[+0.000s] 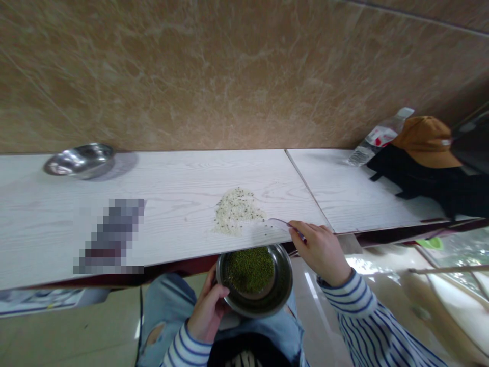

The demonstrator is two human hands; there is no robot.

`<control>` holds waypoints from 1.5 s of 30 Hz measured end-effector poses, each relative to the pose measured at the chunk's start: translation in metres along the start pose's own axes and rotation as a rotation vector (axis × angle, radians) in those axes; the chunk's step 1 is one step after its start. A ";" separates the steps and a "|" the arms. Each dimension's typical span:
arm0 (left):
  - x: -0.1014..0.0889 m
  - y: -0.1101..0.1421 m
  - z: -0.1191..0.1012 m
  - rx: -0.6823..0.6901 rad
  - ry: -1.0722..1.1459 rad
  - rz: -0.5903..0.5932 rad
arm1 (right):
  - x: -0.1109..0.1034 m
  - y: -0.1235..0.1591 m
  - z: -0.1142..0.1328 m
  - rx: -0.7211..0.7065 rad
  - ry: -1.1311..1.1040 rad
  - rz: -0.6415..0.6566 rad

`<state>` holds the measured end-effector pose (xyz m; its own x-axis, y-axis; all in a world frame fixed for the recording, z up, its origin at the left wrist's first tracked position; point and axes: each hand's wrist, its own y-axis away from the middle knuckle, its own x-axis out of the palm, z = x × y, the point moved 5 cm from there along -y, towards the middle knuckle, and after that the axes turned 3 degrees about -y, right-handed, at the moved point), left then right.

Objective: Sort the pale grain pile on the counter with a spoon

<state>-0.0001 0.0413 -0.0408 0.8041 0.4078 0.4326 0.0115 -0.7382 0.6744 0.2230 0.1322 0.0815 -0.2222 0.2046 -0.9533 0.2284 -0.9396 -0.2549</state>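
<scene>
In the head view, the left hand point(211, 306) is closed on the rim of the metal bowl point(284, 285), which has green beans point(250, 270) inside; it is held just below the edge of the surface point(171, 178), probably so that beans can fall in. The right hand point(323, 250) grips a spoon point(280, 221), its tip beside the pale grains point(237, 211) mixed with darker beans, perhaps for sorting them.

White wood-grain tabletop point(171, 204), shiny metal bowl point(82, 162), pale grains point(237, 213) dotted with green, clear bottle point(376, 140), black cloth item point(420, 178)
</scene>
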 end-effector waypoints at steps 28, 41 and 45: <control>-0.002 0.004 -0.003 0.018 0.004 -0.029 | 0.001 -0.008 0.008 -0.045 -0.015 0.011; -0.004 0.002 -0.003 0.021 -0.013 -0.026 | 0.000 -0.007 0.007 -0.087 -0.037 0.027; -0.004 0.003 -0.004 0.018 -0.024 -0.026 | 0.002 -0.008 0.008 -0.098 -0.044 0.023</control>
<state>-0.0056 0.0389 -0.0382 0.8176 0.4140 0.4001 0.0434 -0.7373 0.6742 0.2134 0.1384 0.0830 -0.2566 0.1688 -0.9517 0.3249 -0.9123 -0.2495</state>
